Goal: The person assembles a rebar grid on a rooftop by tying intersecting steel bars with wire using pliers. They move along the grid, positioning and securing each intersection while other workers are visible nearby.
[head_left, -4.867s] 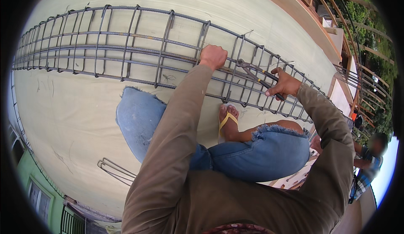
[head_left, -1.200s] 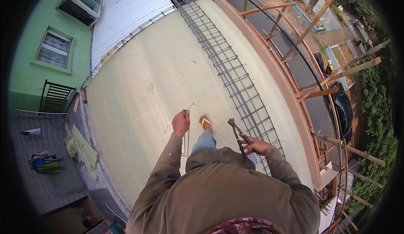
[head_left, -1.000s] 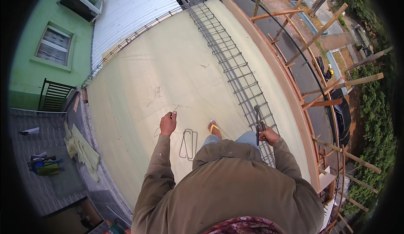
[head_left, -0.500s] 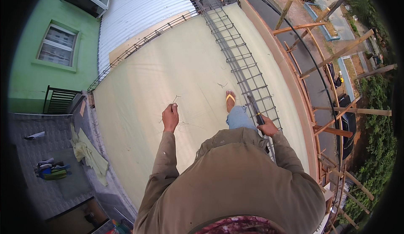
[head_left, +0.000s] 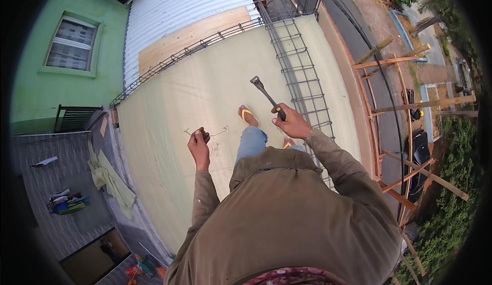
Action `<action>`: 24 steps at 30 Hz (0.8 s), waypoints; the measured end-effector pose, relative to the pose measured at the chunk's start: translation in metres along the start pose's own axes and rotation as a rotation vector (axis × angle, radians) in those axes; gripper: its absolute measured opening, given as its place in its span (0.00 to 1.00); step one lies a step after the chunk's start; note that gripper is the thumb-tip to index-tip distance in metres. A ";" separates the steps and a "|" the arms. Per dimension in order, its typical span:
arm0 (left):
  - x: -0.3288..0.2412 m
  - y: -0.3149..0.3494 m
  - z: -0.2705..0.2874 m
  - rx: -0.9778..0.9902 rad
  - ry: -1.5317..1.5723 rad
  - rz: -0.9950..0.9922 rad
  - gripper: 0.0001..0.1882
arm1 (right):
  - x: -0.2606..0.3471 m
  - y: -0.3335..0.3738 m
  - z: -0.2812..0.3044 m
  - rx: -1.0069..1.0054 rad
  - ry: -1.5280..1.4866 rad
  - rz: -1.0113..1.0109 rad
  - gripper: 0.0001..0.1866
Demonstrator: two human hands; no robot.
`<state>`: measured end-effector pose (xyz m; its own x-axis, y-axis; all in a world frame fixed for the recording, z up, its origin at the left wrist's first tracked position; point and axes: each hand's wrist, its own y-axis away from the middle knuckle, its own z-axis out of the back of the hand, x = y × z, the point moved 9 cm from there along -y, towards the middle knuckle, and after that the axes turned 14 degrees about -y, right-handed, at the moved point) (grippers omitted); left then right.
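My right hand (head_left: 295, 123) is wrapped round the dark grip of a pair of pincers (head_left: 266, 92). Their metal head points up and to the left, above the pale sheeted deck (head_left: 169, 100). My left hand (head_left: 199, 149) pinches a thin bent tie wire (head_left: 220, 132), whose ends stick out on either side of the fingers. A long rebar cage (head_left: 302, 75) lies on the deck, just beyond my right hand. My feet in yellow-strapped flip-flops (head_left: 249, 115) stand between my hands and by the cage.
Another rebar cage (head_left: 189, 52) edges the deck's far side, before a corrugated white roof (head_left: 184, 8). A board edge (head_left: 353, 80) and wooden props (head_left: 420, 106) line the right, above a road. Left are a green house wall (head_left: 31, 80) and a lower yard (head_left: 41, 182).
My right hand has lifted the pincers off the rebar cage and swung them left and up. My left hand has shifted slightly left and down. One foot has stepped left.
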<state>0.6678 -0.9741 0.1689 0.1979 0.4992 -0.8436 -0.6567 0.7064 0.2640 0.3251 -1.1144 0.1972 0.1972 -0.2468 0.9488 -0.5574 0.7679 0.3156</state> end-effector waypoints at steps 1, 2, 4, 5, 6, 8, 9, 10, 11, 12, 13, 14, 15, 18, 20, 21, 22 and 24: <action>-0.009 -0.021 -0.018 0.033 0.064 0.024 0.23 | 0.012 -0.024 -0.007 0.022 -0.006 -0.044 0.20; -0.020 -0.045 -0.039 0.087 0.104 0.038 0.23 | 0.019 -0.051 -0.011 0.001 -0.009 0.034 0.16; -0.046 -0.092 -0.079 0.195 0.149 0.053 0.23 | 0.032 -0.109 -0.021 -0.029 0.009 0.210 0.11; -0.059 -0.115 -0.098 0.253 0.150 0.054 0.23 | 0.042 -0.135 -0.022 -0.049 0.027 0.228 0.11; -0.075 -0.136 -0.117 0.304 0.155 0.054 0.22 | 0.057 -0.160 -0.022 -0.075 0.042 0.243 0.11; -0.102 -0.178 -0.152 0.459 0.138 0.065 0.21 | 0.075 -0.207 -0.020 -0.133 0.085 0.232 0.13; -0.111 -0.196 -0.166 0.533 0.137 0.077 0.20 | 0.081 -0.227 -0.021 -0.165 0.102 0.219 0.14; -0.129 -0.215 -0.181 0.604 0.188 0.083 0.20 | 0.083 -0.248 -0.015 -0.206 0.141 0.220 0.15; -0.153 -0.235 -0.197 0.678 0.243 0.080 0.20 | 0.091 -0.269 -0.004 -0.252 0.186 0.229 0.16; -0.156 -0.251 -0.205 0.729 0.231 0.149 0.20 | 0.087 -0.285 -0.001 -0.225 0.158 0.092 0.18; -0.167 -0.270 -0.213 0.763 0.261 0.226 0.20 | 0.093 -0.300 0.008 -0.261 0.129 0.053 0.18; -0.182 -0.281 -0.223 0.809 0.281 0.305 0.20 | 0.097 -0.306 0.018 -0.311 0.095 0.009 0.18; -0.192 -0.292 -0.229 0.844 0.301 0.396 0.20 | 0.098 -0.312 0.022 -0.349 0.059 -0.041 0.18; -0.215 -0.336 -0.262 0.885 0.254 0.423 0.19 | 0.101 -0.330 0.042 -0.613 0.292 0.134 0.17; -0.222 -0.361 -0.283 0.892 0.183 0.414 0.19 | 0.110 -0.346 0.051 -0.700 0.420 0.200 0.17; -0.222 -0.373 -0.294 0.889 0.175 0.425 0.18 | 0.099 -0.362 0.058 -0.624 0.245 0.073 0.17; -0.220 -0.385 -0.306 0.885 0.167 0.436 0.18 | 0.090 -0.376 0.064 -0.544 0.070 -0.051 0.18; -0.224 -0.409 -0.330 0.877 0.143 0.437 0.18 | 0.084 -0.403 0.073 -0.483 -0.145 -0.161 0.18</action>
<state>0.6517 -1.5402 0.0954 -0.0611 0.7798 -0.6231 0.1316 0.6251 0.7694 0.5074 -1.4877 0.1508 0.1167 -0.4376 0.8916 -0.0871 0.8897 0.4481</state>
